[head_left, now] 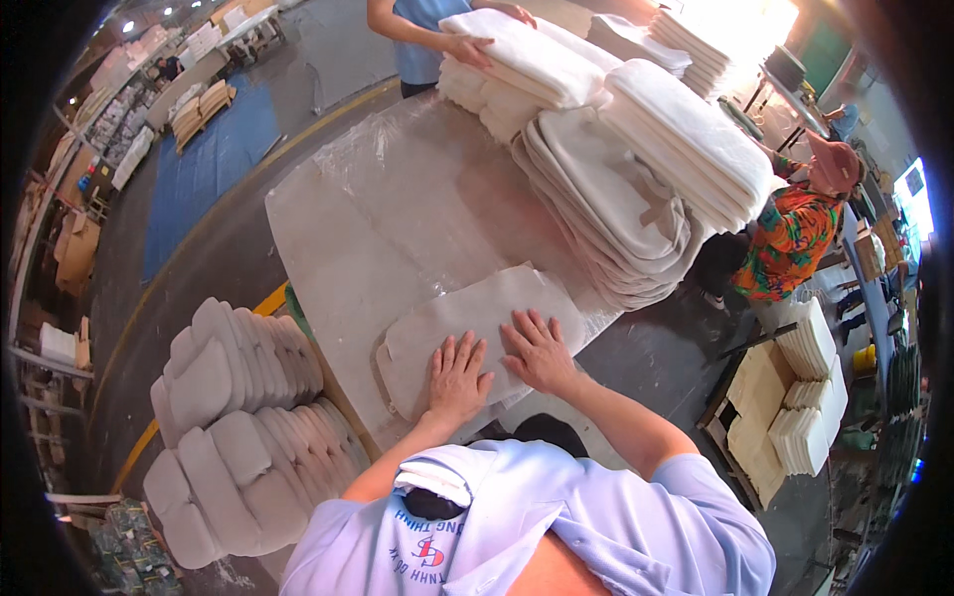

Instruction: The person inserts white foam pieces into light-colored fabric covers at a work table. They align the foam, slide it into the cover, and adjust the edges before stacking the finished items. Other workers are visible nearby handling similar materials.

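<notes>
A pale, rounded rectangular pad (467,316) lies flat on the near part of the plastic-covered table (348,228). The edge of another layer peeks out beneath it on the left. My left hand (460,379) rests palm down on its near edge, fingers spread. To the right of it, my right hand (542,352) is also laid flat on the pad with its fingers apart. Neither hand grips anything. Farther right on the table stands a stack of similar rounded pads (606,189), topped by a thick pile of white padding sheets (686,129).
Rows of stacked grey cushions (248,427) stand at my left, close to the table. Across the table a person in blue (417,40) has both hands on white padding. Another person in a patterned shirt (795,233) is at the right, near a cardboard-lined pallet (755,417) with white pads.
</notes>
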Action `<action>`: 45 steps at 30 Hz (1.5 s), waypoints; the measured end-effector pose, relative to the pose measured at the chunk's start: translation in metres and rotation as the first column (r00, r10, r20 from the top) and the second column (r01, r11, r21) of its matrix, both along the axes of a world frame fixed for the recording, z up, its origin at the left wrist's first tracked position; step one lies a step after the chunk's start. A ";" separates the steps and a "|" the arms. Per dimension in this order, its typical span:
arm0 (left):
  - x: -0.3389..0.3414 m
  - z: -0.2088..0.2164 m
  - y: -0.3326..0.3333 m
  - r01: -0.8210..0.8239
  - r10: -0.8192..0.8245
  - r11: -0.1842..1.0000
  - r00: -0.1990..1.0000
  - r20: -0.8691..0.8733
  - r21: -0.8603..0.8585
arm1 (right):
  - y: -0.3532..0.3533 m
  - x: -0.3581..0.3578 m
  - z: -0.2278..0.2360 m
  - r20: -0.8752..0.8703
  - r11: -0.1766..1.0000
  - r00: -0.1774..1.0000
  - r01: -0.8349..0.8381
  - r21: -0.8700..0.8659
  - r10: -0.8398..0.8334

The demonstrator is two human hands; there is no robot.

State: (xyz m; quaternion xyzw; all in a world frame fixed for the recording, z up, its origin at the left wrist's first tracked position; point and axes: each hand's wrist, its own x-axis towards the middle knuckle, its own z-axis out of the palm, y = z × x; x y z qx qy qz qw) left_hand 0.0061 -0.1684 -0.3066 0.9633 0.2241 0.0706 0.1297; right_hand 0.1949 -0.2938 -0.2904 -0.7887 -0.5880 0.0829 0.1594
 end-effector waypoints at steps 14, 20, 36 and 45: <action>0.058 -0.001 0.069 -0.167 0.150 0.961 0.984 -0.092 -0.222 | 0.121 0.068 -0.001 -0.077 0.943 0.993 -0.113 -0.312 0.093; 0.078 -0.003 0.081 -0.234 0.199 0.951 0.964 -0.177 -0.203 | 0.134 0.073 -0.006 -0.084 0.941 0.990 -0.130 -0.311 0.109; 0.065 0.013 0.119 -0.128 0.228 0.895 0.954 0.193 -0.427 | 0.116 0.111 -0.026 -0.464 0.898 0.869 0.332 0.289 -0.172; -0.039 0.011 0.112 -0.465 0.841 0.153 0.524 -0.132 -0.872 | 0.040 0.128 -0.040 -0.493 0.649 0.575 0.760 0.026 -0.653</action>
